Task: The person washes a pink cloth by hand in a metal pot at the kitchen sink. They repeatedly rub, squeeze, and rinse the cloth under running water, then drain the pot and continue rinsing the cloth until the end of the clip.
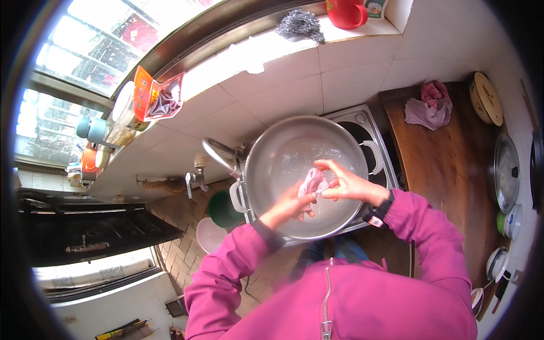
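A large metal pan [276,148] with two white side handles sits over the steel sink [361,117]. Above its middle, my left hand [293,202] holds one side of a bunched pink cloth [313,182]. My right hand [346,182] is at the cloth's right side, its thumb side near the lower edge and its index finger raised over the top; whether it grips the cloth is hard to tell. The pan's inside looks wet and shiny. A curved metal faucet [219,155] stands at the pan's left rim.
To the right, a wooden counter [437,165] bears crumpled cloths [431,106], a metal lid [506,174] and bowls. A steel-wool bundle [300,25] and a red mug [346,15] stand on the windowsill. A green bucket [224,209] and a pale basin [210,235] are on the floor.
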Demonstrator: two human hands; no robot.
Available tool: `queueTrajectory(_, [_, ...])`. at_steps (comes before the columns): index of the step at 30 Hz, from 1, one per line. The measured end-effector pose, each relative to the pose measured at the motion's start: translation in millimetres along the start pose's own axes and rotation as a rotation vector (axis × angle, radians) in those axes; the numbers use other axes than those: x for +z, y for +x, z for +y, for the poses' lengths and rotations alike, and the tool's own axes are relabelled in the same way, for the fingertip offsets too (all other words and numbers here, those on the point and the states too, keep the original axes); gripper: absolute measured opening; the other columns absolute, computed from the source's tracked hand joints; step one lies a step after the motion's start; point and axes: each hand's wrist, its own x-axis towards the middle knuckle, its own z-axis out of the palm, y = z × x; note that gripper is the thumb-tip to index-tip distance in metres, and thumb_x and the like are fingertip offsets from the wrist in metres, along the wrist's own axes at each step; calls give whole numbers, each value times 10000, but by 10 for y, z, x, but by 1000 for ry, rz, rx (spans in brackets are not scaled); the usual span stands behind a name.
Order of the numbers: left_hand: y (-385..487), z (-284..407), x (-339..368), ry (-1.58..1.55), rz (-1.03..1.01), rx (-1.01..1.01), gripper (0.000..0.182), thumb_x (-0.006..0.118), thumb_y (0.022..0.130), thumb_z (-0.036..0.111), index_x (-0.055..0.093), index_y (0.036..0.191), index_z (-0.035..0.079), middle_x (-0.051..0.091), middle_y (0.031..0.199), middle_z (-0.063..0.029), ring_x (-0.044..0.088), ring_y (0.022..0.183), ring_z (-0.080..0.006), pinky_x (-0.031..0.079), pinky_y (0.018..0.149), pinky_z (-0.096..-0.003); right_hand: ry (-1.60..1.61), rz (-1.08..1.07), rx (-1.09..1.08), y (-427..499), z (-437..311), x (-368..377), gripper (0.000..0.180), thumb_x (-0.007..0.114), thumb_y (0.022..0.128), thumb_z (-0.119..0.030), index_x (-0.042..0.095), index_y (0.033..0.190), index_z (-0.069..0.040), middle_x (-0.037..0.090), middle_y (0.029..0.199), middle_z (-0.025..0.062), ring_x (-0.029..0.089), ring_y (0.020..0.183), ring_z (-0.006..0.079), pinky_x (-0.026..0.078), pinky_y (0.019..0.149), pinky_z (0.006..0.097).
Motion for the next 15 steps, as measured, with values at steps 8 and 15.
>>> queueTrajectory(8, [-166, -96, 50, -574, -269, -114, 237, 553, 895, 289, 544, 1024, 90, 556, 844, -31, 556, 707, -119, 452, 578, -221, -1218, 235, -764, -249, -344, -8, 476, 542, 782, -170, 488, 1248, -246, 436, 1335, 75, 404, 1243, 258, 340, 994, 488])
queueTrajectory(15, [-134, 127, 202, -488, -577, -152, 175, 545, 907, 199, 458, 1007, 84, 395, 653, 12, 368, 467, -63, 216, 362, -167, -1259, 84, -949, -53, -209, -11, 279, 612, 705, -236, 518, 944, -128, 490, 856, 23, 557, 812, 185, 498, 679, 336])
